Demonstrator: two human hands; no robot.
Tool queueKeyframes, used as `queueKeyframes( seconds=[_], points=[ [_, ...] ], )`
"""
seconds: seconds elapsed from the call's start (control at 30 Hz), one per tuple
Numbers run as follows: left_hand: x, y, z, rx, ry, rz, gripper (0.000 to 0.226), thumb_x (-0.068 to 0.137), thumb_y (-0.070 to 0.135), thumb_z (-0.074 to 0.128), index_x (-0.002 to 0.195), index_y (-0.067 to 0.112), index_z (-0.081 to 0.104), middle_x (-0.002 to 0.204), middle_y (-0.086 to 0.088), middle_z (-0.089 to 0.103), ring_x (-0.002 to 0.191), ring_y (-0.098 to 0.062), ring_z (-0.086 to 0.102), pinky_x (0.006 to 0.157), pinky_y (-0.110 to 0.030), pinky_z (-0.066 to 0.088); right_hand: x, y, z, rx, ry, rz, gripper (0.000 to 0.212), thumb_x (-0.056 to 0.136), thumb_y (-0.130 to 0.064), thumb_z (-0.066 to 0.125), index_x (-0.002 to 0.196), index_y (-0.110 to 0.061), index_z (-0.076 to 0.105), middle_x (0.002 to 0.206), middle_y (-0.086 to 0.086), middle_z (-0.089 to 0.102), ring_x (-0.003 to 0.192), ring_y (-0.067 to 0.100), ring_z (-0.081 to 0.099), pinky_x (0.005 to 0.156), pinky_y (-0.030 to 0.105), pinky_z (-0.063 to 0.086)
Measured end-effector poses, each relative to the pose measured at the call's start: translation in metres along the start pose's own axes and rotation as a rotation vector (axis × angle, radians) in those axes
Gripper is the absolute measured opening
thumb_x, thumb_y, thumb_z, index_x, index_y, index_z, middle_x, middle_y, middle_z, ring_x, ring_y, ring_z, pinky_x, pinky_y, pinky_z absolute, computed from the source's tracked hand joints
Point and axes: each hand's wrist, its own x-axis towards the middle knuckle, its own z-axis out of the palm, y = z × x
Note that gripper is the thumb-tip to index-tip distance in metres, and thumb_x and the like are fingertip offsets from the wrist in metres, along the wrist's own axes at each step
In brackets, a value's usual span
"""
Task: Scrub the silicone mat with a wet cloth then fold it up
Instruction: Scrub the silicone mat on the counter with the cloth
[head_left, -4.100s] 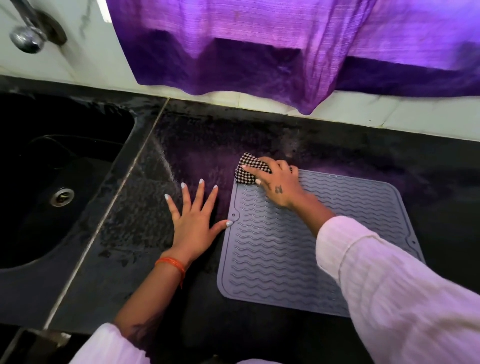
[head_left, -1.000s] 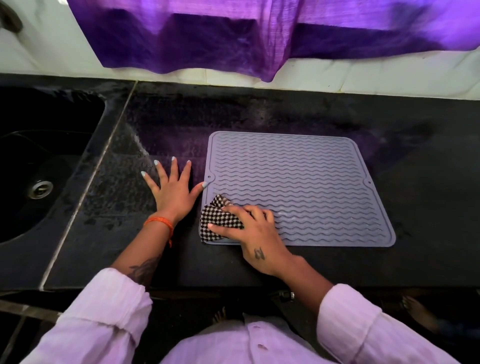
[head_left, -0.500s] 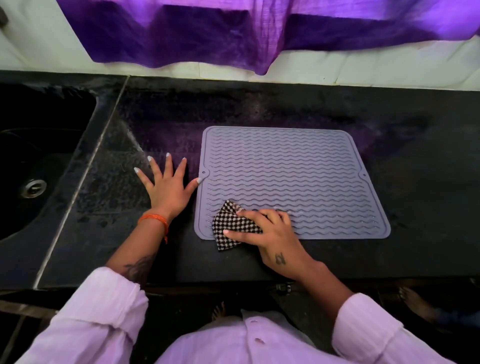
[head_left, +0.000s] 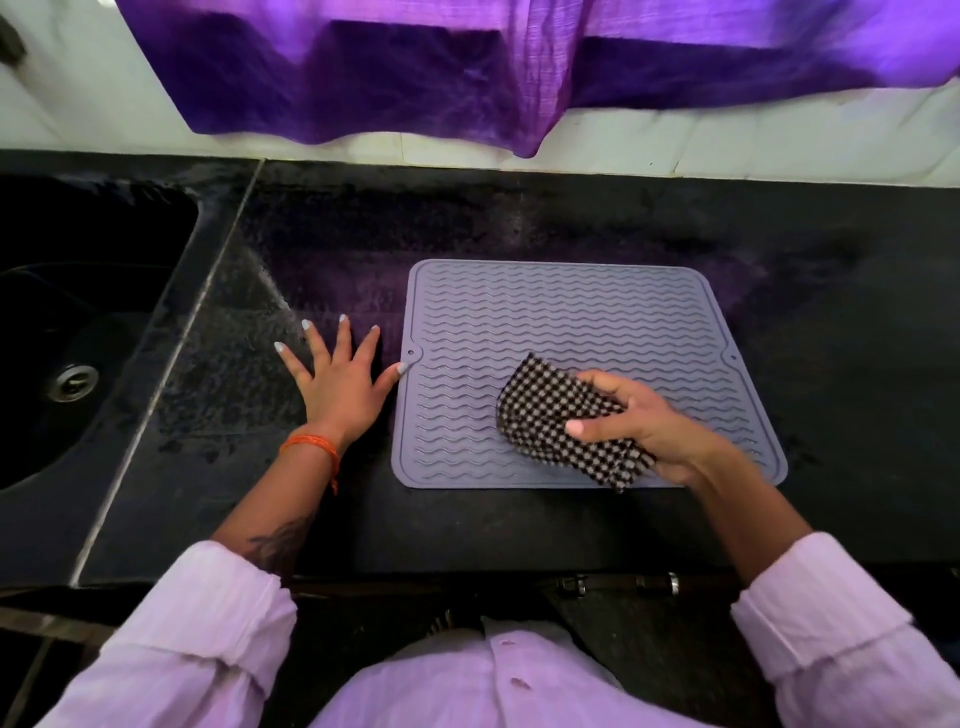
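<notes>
Black sink (head_left: 78, 322) seen far left, drain visible. Left hand (head_left: 340, 382) laid flat on dark countertop (head_left: 519, 218), fingers spread wide, thumb tip touching left edge of mat. Orange thread bracelet (head_left: 311, 447) worn at wrist. Grey silicone mat (head_left: 571, 322) laid flat, unfolded, long axis running left-right, wavy ribs same way. Checkered cloth (head_left: 550, 415) gripped by right hand (head_left: 644, 421) over mat's near right part, fingers curled round it. Purple curtain (head_left: 467, 67) hung behind.

No legible text, label, brand, number or sign anywhere in view.
</notes>
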Motion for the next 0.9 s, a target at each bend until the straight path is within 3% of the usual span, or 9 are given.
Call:
queueKeyframes(
  seconds=[0.07,0.13,0.2,0.27,0.37,0.47,0.6,0.77,0.9],
  points=[
    [-0.001,0.001,0.0,-0.01,-0.002,-0.005,0.07,0.091,0.063,0.029,0.15,0.027,0.02,0.16,-0.007,0.002,0.142,-0.038,-0.021,0.102,-0.06,-0.025,0.006,0.006,0.008,-0.264,0.002,-0.039,0.043,0.068,-0.002,0.076,0.106,-0.015,0.061,0.103,0.003,0.066,0.096,0.017,0.064,0.082,0.031,0.053],
    [-0.001,0.0,0.0,-0.015,-0.009,-0.009,0.07,0.091,0.063,0.028,0.15,0.027,0.02,0.16,-0.007,0.002,0.142,-0.038,-0.021,0.102,-0.06,-0.025,0.012,0.012,0.012,-0.803,0.121,-0.156,0.043,0.073,-0.02,0.078,0.111,-0.023,0.059,0.113,0.001,0.063,0.109,0.016,0.055,0.092,0.032,0.044],
    [-0.001,0.0,0.0,-0.019,-0.015,-0.012,0.07,0.091,0.063,0.028,0.15,0.027,0.019,0.16,-0.007,0.002,0.142,-0.038,-0.021,0.102,-0.06,-0.025,0.012,0.017,0.017,-1.228,0.226,-0.342,0.051,0.076,-0.043,0.07,0.122,-0.032,0.051,0.118,-0.004,0.059,0.11,0.016,0.046,0.089,0.032,0.035],
    [-0.001,0.001,0.0,-0.02,-0.015,-0.012,0.069,0.091,0.063,0.028,0.15,0.027,0.019,0.16,-0.007,0.002,0.142,-0.038,-0.021,0.102,-0.06,-0.025,0.008,0.027,0.023,-1.378,0.246,-0.425,0.059,0.08,-0.061,0.051,0.133,-0.036,0.041,0.123,-0.005,0.054,0.11,0.019,0.044,0.088,0.037,0.035],
    [-0.001,0.002,0.0,-0.013,-0.003,-0.002,0.069,0.092,0.062,0.029,0.151,0.027,0.018,0.16,-0.008,0.001,0.142,-0.038,-0.021,0.102,-0.06,-0.025,0.003,0.054,0.032,-1.51,0.318,-0.477,0.06,0.088,-0.063,0.03,0.14,-0.035,0.038,0.124,0.001,0.054,0.106,0.023,0.049,0.085,0.039,0.038],
    [0.0,0.003,-0.003,0.009,0.01,0.014,0.068,0.093,0.06,0.03,0.151,0.027,0.016,0.16,-0.008,0.0,0.142,-0.038,-0.021,0.102,-0.06,-0.025,0.008,0.056,0.028,-1.474,0.337,-0.577,0.05,0.091,-0.053,0.04,0.135,-0.031,0.048,0.117,0.001,0.06,0.099,0.025,0.054,0.081,0.039,0.04],
    [0.005,0.01,-0.008,0.037,0.072,0.077,0.067,0.095,0.049,0.043,0.151,0.026,0.016,0.16,-0.009,-0.001,0.142,-0.039,-0.019,0.103,-0.06,-0.024,0.021,0.047,0.033,-1.42,0.401,-0.71,0.045,0.091,-0.048,0.043,0.133,-0.033,0.049,0.113,-0.002,0.059,0.095,0.022,0.051,0.077,0.038,0.04],
    [0.012,0.021,-0.012,0.073,0.074,0.138,0.066,0.095,0.038,0.047,0.151,0.029,0.014,0.16,-0.009,-0.002,0.141,-0.038,-0.022,0.1,-0.059,-0.028,0.028,0.062,0.059,-1.502,0.381,-0.673,0.047,0.086,-0.039,0.056,0.132,-0.032,0.051,0.116,0.004,0.061,0.099,0.026,0.056,0.081,0.04,0.043],
    [0.014,0.022,-0.014,0.116,0.052,0.142,0.065,0.096,0.039,0.045,0.151,0.03,0.012,0.16,-0.008,-0.002,0.141,-0.038,-0.023,0.099,-0.059,-0.029,0.036,0.046,0.044,-1.316,0.234,-0.629,0.042,0.093,-0.037,0.051,0.135,-0.035,0.047,0.119,0.0,0.058,0.104,0.021,0.05,0.085,0.034,0.034]
  ],
)
